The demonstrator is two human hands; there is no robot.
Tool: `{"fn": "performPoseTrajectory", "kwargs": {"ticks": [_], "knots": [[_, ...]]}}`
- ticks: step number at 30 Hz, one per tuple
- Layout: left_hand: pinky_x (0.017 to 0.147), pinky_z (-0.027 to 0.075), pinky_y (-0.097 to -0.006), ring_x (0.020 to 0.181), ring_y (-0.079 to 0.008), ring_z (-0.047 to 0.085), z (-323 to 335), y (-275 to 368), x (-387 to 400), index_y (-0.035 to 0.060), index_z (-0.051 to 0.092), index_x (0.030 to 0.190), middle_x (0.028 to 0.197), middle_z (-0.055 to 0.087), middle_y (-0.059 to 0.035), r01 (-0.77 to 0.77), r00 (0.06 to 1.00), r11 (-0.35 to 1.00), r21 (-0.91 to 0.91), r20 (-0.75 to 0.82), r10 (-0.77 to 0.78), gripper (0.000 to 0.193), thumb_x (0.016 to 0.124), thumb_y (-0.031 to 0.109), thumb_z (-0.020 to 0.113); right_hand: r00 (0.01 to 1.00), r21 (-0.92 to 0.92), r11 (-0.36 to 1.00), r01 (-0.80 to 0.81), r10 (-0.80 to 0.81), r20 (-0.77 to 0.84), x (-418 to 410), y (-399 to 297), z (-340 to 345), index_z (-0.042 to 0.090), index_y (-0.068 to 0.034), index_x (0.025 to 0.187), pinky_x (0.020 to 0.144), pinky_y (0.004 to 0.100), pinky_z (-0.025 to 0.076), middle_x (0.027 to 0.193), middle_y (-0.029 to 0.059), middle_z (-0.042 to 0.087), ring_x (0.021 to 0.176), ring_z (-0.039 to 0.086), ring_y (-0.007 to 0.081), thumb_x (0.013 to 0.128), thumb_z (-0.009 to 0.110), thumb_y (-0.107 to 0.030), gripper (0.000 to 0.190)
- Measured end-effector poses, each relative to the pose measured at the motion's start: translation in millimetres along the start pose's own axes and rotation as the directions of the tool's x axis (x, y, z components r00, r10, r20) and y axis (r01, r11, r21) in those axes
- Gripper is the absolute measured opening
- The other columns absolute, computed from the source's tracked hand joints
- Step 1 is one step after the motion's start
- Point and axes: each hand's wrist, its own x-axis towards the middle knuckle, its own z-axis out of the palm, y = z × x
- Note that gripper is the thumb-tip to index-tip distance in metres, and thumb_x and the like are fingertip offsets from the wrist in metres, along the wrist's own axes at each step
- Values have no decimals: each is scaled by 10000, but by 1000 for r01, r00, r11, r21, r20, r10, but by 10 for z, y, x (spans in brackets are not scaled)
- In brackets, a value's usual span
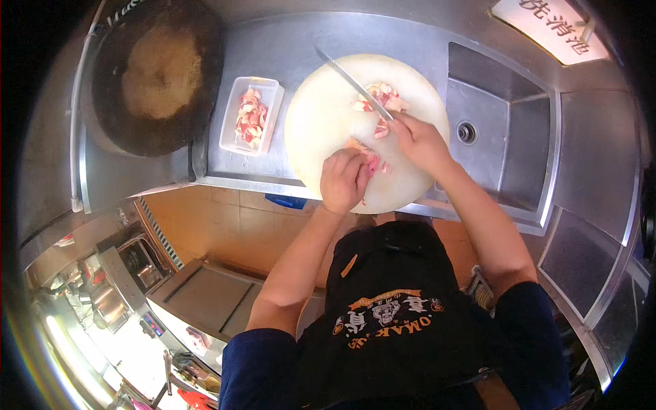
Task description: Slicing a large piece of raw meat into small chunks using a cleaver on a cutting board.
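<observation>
A round white cutting board [318,118] lies before me on the steel counter, its near side reaching over the counter's front edge. My right hand [417,138] grips a long kitchen knife [353,82], whose blade points to the far left above the board. Cut pieces of raw meat [387,95] are heaped beside the blade, and one smaller piece [381,128] lies just below it. On the board's near part my left hand [346,177] holds a piece of raw meat with skin [372,159], its fingers curled over it. The fingers partly hide that piece.
Left of the board stands a clear plastic container [279,102] with cut raw meat [251,120] in it. A large dark round chopping block [161,77] with a worn brown centre is farther left. To the right, a steel sink [476,102] is set into the counter [256,41].
</observation>
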Motion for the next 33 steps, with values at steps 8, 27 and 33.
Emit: {"fn": "performPoseTrajectory", "kwargs": {"ticks": [8, 27, 33], "knots": [[875, 497, -442, 967, -313, 659, -45, 31, 27, 66, 742, 1040, 1036, 689, -90, 15, 999, 1000, 25, 40, -16, 262, 781, 91, 771, 973, -204, 978, -40, 84, 214, -1448, -193, -294, 675, -171, 1339, 827, 501, 572, 1074, 166, 756, 961, 727, 383, 1059, 556, -406, 385], [829, 501, -440, 952, -331, 652, 59, -16, 105, 63, 723, 969, 992, 672, -105, -19, 1000, 1000, 23, -16, 19, 194, 779, 73, 761, 991, -141, 988, 58, -41, 125, -883, 92, 258, 666, -186, 1361, 818, 498, 575, 974, 159, 765, 885, 735, 399, 1066, 534, -416, 397], [924, 500, -439, 1042, -345, 652, 4, 12, 38, 34, 731, 1023, 1122, 687, -134, 16, 999, 999, -28, 38, -15, 224, 806, 81, 759, 998, -98, 995, -23, 29, 61, 316, -327, 367, 680, -193, 1346, 864, 481, 557, 1079, 148, 754, 1003, 714, 371, 1061, 530, -416, 392]]}}
